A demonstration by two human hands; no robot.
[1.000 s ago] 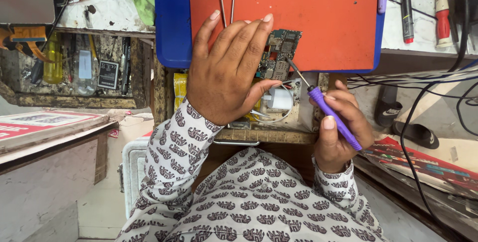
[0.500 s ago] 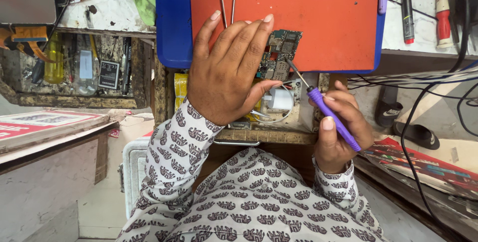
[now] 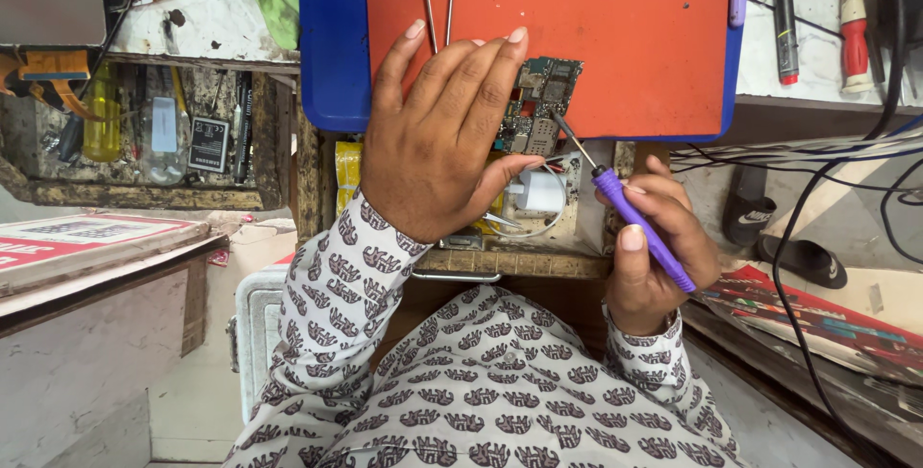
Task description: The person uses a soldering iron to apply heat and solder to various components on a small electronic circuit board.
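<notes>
Circuit board (image 3: 540, 102) on orange mat (image 3: 615, 35), left edge hidden under left hand (image 3: 437, 136) pressing flat | right hand (image 3: 654, 242) grips purple screwdriver (image 3: 639, 223) | tip contact unclear

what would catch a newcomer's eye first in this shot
The bright orange work mat with its blue border fills the top centre. At the mat's lower edge, the left hand presses down a small green circuit board. Just right of it, the right hand holds a purple-handled screwdriver, whose tip meets the board's lower right corner.
</notes>
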